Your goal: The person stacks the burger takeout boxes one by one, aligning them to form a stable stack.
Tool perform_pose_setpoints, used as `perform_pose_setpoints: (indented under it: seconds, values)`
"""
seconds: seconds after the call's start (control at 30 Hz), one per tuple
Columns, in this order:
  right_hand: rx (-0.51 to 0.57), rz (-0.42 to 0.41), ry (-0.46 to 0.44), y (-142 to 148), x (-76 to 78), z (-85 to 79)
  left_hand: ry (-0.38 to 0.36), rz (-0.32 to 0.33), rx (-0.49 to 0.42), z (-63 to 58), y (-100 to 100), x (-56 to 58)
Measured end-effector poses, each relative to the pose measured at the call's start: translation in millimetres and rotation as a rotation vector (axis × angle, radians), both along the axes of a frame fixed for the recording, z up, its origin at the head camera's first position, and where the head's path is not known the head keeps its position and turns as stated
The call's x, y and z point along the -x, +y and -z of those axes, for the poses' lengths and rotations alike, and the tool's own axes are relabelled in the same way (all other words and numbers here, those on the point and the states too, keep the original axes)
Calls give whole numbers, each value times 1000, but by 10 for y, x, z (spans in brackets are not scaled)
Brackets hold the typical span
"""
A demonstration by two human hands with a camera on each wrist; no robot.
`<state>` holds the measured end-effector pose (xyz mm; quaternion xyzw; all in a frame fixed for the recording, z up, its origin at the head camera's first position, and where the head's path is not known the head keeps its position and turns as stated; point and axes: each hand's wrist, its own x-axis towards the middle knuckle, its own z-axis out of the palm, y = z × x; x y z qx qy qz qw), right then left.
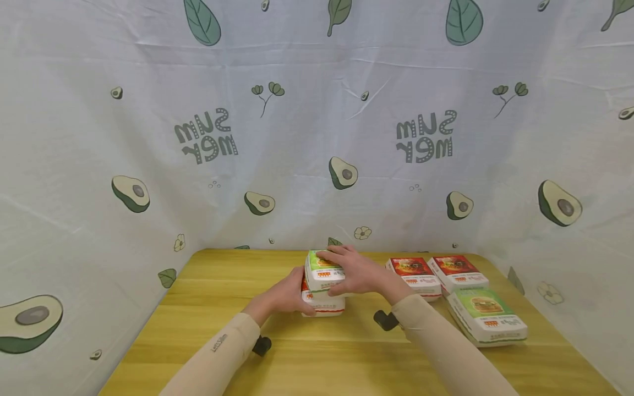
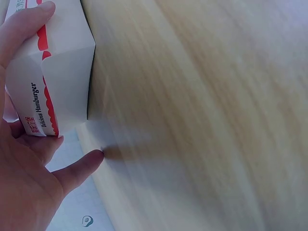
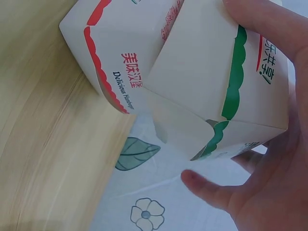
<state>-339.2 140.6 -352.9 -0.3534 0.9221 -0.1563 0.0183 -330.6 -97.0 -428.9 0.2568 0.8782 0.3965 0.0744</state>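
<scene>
A green-and-white hamburger box (image 1: 317, 278) is held over a red-and-white hamburger box (image 1: 327, 308), near the middle of the table. My right hand (image 1: 356, 270) grips the green box, its thumb (image 3: 269, 24) on a white face and fingers on the far side, partly hidden. The left hand (image 1: 287, 294) holds the red box from the left, thumb (image 2: 29, 21) across its near face. In the left wrist view its index or another finger extends free of the box. The green box sits slightly skewed; whether it fully rests on the red one, I cannot tell.
To the right stand two more red hamburger boxes, one (image 1: 418, 283) beside the other (image 1: 458, 275), with a green hamburger box (image 1: 487, 319) nearer me. The wooden table (image 1: 218, 308) meets a printed curtain (image 1: 307, 137) at the back and sides.
</scene>
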Motion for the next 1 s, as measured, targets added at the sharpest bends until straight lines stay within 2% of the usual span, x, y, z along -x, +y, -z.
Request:
perform_pose_setpoints:
  seconds: [0.33,0.6,1.0]
  values:
    - [25,-6,-13,-24,30,25,-4,24,-17,3,-3,7]
    - [20,-19,-4,-53,31,19,20,91,-97,10,-1,30]
    - [-5,4,0,-116,-12,-4,-24,54,-124,60,-33,-1]
